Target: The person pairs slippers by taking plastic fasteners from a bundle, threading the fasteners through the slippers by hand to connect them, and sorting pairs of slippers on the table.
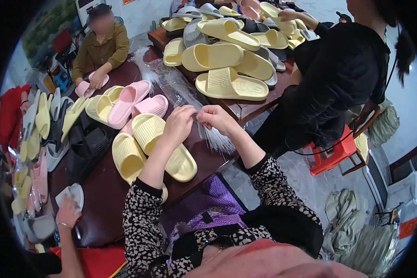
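Observation:
My left hand [180, 124] and my right hand [217, 119] are close together over the table edge, fingertips pinched. Whatever is between them is too small to make out. Under and behind my right hand lies a bundle of thin clear plastic strands [219, 140]. Beside my left wrist, a ribbed yellow slipper [180, 162] rests sole down, partly hidden by my forearm. Another yellow slipper [127, 155] lies to its left. Just beyond are a pink slipper [129, 103] and a second pink one [151, 106], next to a further yellow slipper [98, 109].
A large heap of yellow and grey slippers [231, 58] covers the far table. Black slippers [90, 150] lie left. Co-workers sit around: one far left holds a pink slipper [98, 83], another's hand [69, 213] touches a grey slipper at lower left. A red stool [331, 153] stands right.

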`<state>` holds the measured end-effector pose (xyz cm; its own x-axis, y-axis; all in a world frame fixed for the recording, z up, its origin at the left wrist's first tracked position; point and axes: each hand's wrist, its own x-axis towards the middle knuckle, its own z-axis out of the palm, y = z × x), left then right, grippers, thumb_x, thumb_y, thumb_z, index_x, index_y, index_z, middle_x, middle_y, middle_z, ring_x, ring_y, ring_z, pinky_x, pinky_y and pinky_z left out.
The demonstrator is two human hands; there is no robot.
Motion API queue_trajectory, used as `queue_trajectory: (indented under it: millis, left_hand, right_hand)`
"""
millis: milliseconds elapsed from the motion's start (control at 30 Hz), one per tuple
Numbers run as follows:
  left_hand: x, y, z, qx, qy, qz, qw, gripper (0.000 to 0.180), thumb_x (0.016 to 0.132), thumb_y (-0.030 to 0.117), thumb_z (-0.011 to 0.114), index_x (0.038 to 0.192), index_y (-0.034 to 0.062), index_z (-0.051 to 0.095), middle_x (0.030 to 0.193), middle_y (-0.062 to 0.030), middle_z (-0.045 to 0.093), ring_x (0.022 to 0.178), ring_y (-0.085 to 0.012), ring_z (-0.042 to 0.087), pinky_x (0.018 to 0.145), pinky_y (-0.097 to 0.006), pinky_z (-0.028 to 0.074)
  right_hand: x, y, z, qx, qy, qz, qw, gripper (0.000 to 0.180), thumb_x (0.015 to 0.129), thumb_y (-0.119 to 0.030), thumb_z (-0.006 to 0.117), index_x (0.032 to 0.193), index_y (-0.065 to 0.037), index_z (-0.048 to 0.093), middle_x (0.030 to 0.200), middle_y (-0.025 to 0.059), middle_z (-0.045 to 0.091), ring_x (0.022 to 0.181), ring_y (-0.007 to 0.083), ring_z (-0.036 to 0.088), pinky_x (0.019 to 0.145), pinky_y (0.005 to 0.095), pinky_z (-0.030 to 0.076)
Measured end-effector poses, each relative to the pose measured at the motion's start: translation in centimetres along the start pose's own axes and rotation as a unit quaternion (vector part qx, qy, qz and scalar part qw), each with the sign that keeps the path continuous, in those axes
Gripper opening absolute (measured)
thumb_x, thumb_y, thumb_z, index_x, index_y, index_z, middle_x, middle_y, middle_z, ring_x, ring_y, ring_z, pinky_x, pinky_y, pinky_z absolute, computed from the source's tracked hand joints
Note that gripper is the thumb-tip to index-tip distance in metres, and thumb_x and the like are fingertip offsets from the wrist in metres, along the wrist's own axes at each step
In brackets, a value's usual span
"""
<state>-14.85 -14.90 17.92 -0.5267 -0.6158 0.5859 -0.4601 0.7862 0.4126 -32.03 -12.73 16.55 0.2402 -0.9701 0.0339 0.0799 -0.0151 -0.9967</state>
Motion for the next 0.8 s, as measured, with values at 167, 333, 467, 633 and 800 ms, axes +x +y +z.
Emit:
queue_trajectory:
  millis: [167,333,467,633,800]
  left_hand:
    - [-0.1,-0.6,0.2,-0.046,0.022,-0.053,0.997,0.012,0.079,0.002,0.055,0.09,0.0011,0.061,0.088,-0.0145,0.063,0.085,-0.0328,0.059,0.077,-0.04,0.046]
    - [-0.4,-0.8,0.2,-0.097,0.088,-0.142,0.981,0.01,0.083,0.006,0.056,0.089,-0.0005,0.061,0.082,-0.0142,0.064,0.078,-0.0247,0.063,0.071,-0.034,0.048]
    - [-1.0,-0.4,0.2,-0.131,0.097,-0.175,0.971,0.01,0.085,0.007,0.056,0.09,-0.0009,0.06,0.08,-0.0123,0.065,0.075,-0.0174,0.063,0.068,-0.029,0.048]
    - [-0.6,0.3,0.1,-0.15,0.088,-0.18,0.968,0.009,0.085,0.006,0.055,0.089,-0.0009,0.06,0.078,-0.0113,0.065,0.071,-0.0148,0.063,0.065,-0.027,0.048]
    - [-0.8,1.6,-0.1,-0.207,0.089,-0.21,0.951,0.008,0.084,0.004,0.053,0.088,-0.0014,0.057,0.073,-0.0164,0.063,0.067,-0.0255,0.064,0.063,-0.034,0.049]
  right_hand:
    - [0.3,-0.2,-0.9,0.029,-0.014,0.023,0.999,0.016,0.08,-0.016,0.061,0.075,-0.001,0.061,0.066,0.0044,0.058,0.057,0.0118,0.052,0.051,0.0246,0.042]
    - [1.5,1.6,-1.1,-0.45,0.115,-0.284,0.839,0.032,0.085,-0.021,0.058,0.11,-0.001,0.056,0.106,0.0191,0.059,0.098,0.0315,0.057,0.085,0.0395,0.045]
    - [1.6,3.4,0.0,-0.618,0.067,-0.118,0.775,0.054,0.086,-0.023,0.054,0.134,-0.005,0.036,0.139,0.0216,0.035,0.13,0.0374,0.031,0.105,0.0465,0.027]
    - [4.5,4.4,-0.5,-0.577,0.004,-0.004,0.817,0.056,0.089,-0.023,0.046,0.139,-0.006,0.027,0.146,0.0201,0.024,0.135,0.0368,0.022,0.109,0.0457,0.021]
    - [6.7,4.1,-0.2,-0.572,0.001,-0.008,0.82,0.052,0.089,-0.018,0.04,0.139,-0.007,0.03,0.146,0.0193,0.026,0.136,0.0354,0.023,0.11,0.0446,0.019]
